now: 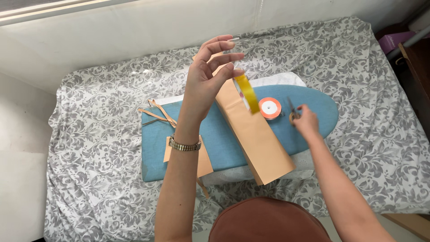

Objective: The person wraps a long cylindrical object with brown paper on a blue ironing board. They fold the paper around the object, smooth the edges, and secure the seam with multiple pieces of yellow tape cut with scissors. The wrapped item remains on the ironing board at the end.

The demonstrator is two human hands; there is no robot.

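At the bottom of the frame sits a rust-brown rounded cushion (268,222). Above it, the long tan paper-wrapped package (255,134) lies on the blue padded board (219,143), its long axis running from lower right to upper left of centre.

The left hand (208,80) is raised at centre, its fingers (224,58) loosely apart above, thumb and a fingertip pinching a yellow ribbon (248,94) that hangs down and rightward toward the orange ribbon spool (270,108). Keeping that strip taut would likely make for a clean cut.

Right of centre, the right hand (307,121) is closed on the scissors (292,112), blades pointing up the frame. A grey floral sheet (358,89) covers the bed beyond.
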